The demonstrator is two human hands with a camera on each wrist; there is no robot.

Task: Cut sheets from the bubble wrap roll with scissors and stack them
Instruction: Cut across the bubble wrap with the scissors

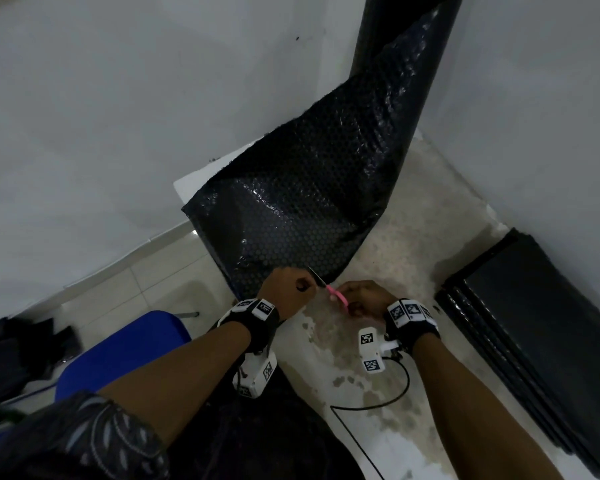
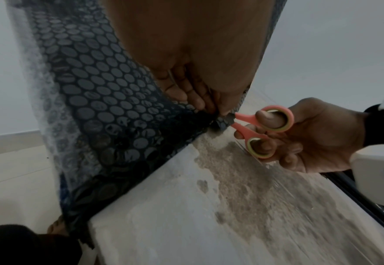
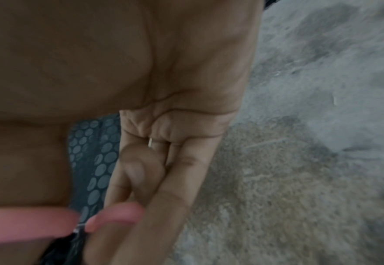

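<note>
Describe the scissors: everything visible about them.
The scissors are small, with pink plastic handles whose loops have a yellowish inner lining, and short metal blades. The right hand holds them, thumb through one loop and a finger through the other. The blades bite into the lower edge of the black bubble wrap, just above the worn tabletop, beside the left hand's grip.

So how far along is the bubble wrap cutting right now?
Done: a stack of black sheets lies at the table's right. In hand: the left hand pinches the bubble wrap edge while the right hand starts a cut with the pink scissors. Left: finishing this cut, stacking it, and the roll.
</note>
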